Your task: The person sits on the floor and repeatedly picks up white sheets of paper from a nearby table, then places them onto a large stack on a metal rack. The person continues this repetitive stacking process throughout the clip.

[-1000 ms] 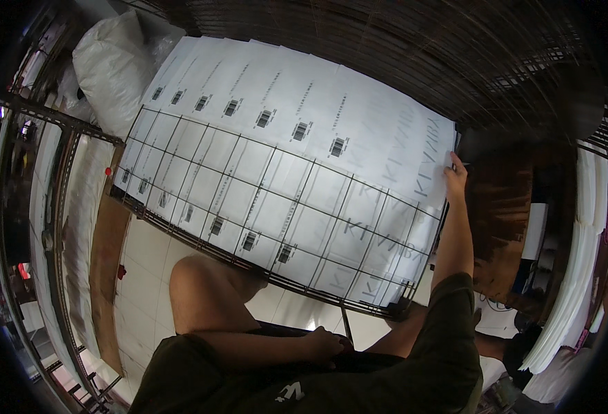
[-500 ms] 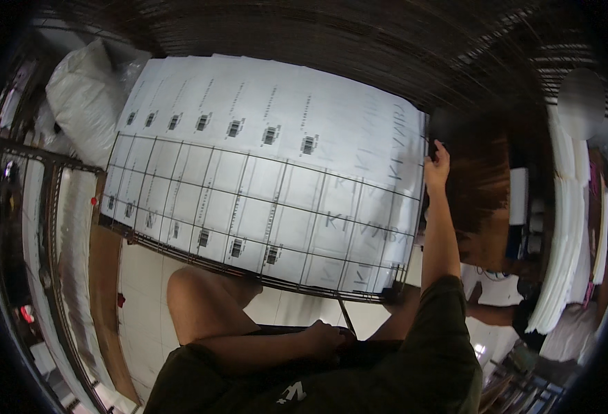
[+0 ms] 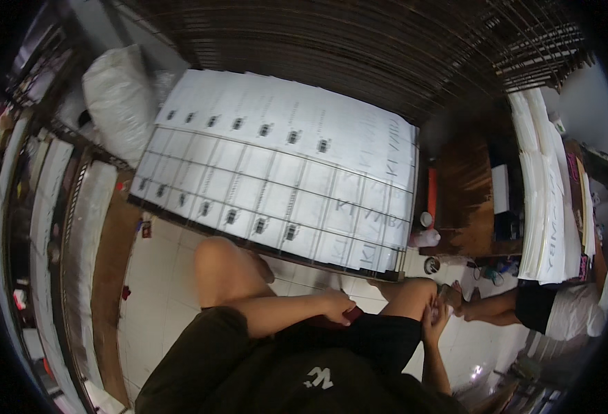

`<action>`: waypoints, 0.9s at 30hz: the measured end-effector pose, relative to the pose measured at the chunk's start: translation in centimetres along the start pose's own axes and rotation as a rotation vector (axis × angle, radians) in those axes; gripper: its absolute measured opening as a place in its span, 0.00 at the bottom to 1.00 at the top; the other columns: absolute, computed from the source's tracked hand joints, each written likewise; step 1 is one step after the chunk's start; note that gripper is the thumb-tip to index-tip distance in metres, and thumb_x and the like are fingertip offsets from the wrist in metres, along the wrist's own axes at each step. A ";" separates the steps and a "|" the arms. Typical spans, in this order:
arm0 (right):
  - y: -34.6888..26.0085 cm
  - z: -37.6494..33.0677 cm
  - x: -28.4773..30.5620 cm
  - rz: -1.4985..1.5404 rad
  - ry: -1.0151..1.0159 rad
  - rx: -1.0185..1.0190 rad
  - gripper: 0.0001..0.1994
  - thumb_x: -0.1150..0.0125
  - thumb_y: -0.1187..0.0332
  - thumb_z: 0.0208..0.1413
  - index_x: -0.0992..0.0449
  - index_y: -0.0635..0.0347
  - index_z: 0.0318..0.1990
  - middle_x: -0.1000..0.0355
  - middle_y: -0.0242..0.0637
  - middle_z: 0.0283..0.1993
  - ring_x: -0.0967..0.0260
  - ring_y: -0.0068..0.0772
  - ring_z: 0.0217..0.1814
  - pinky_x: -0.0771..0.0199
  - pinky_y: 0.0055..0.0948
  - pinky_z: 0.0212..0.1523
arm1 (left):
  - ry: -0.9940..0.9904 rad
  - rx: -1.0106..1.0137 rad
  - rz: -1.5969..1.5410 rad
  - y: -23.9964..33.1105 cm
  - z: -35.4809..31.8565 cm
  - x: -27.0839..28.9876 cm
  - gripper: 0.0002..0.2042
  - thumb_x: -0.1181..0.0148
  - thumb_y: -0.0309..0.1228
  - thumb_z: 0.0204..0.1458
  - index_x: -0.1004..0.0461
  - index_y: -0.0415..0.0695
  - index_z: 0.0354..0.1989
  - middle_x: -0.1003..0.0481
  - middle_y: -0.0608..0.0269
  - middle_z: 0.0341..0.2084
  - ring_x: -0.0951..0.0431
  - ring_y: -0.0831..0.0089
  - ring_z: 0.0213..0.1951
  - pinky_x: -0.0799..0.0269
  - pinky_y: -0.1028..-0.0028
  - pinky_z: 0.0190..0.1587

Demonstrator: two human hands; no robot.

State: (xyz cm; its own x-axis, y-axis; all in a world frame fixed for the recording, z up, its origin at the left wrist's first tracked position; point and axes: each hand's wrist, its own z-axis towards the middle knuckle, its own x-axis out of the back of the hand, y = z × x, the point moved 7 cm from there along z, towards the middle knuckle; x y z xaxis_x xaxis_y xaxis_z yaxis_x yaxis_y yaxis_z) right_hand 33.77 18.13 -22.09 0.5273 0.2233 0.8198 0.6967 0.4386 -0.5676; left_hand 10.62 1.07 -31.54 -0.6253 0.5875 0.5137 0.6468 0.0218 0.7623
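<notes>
Half a second ago the right hand [image 3: 436,319] gripped the right edge of the large white printed sheet [image 3: 276,165]; now it has come down and rests on the right knee, well apart from the sheet. Its fingers lie close together on the knee and hold nothing. The left hand [image 3: 335,306] lies across the lap as before, fingers loosely curled together, also without anything in them.

The sheet lies flat on a dark wire grid frame [image 3: 262,245], and the grid lines show over its near half. Its near edge is just beyond the person's left knee [image 3: 214,259], above the pale tiled floor [image 3: 159,276]. A white stuffed bag [image 3: 114,96] is at the sheet's far left corner. A brown wooden desk [image 3: 469,193] stands just beside the sheet's right edge, and a tall stack of white sheets [image 3: 545,179] lies along the desk's right side. Another person's leg [image 3: 490,307] reaches in near the right knee.
</notes>
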 end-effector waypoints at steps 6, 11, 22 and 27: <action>1.2 -10.7 -1.0 0.291 -0.128 -0.135 0.31 0.52 0.58 0.60 0.51 0.65 0.65 0.53 0.54 0.66 0.57 0.49 0.69 0.62 0.42 0.67 | 0.115 0.062 0.013 -1.5 -1.2 -0.8 0.25 0.39 0.52 0.42 0.32 0.46 0.41 0.28 0.55 0.39 0.28 0.55 0.44 0.32 0.58 0.41; -4.8 -11.9 -0.6 0.174 -0.145 -0.074 0.39 0.40 0.58 0.51 0.54 0.61 0.66 0.60 0.56 0.68 0.61 0.54 0.70 0.63 0.45 0.67 | 0.080 0.177 0.169 -2.5 -2.2 -1.6 0.27 0.39 0.52 0.42 0.31 0.46 0.48 0.28 0.54 0.43 0.28 0.55 0.47 0.31 0.58 0.44; 11.8 -22.1 -2.0 0.708 -0.142 -0.563 0.24 0.57 0.69 0.59 0.45 0.67 0.62 0.42 0.48 0.61 0.45 0.42 0.63 0.48 0.36 0.62 | 0.950 0.051 0.105 5.6 -20.5 8.9 0.21 0.42 0.45 0.47 0.30 0.45 0.46 0.27 0.54 0.34 0.26 0.58 0.43 0.30 0.62 0.41; 5.9 -24.9 -2.5 0.596 -0.313 -0.791 0.24 0.56 0.69 0.58 0.45 0.67 0.61 0.41 0.47 0.60 0.45 0.42 0.62 0.47 0.36 0.61 | 1.400 0.481 -0.186 0.4 -37.6 0.1 0.08 0.41 0.26 0.49 0.33 0.40 0.35 0.32 0.54 0.30 0.30 0.69 0.32 0.33 0.71 0.35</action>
State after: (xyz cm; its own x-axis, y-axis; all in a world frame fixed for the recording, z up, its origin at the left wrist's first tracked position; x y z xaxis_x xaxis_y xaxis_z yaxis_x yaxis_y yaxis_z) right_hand 48.68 -1.54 -29.41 0.8200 0.4820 0.3086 0.5439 -0.4883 -0.6824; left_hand -5.60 -29.33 -16.40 -0.4337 -0.6807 0.5903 0.4172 0.4290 0.8012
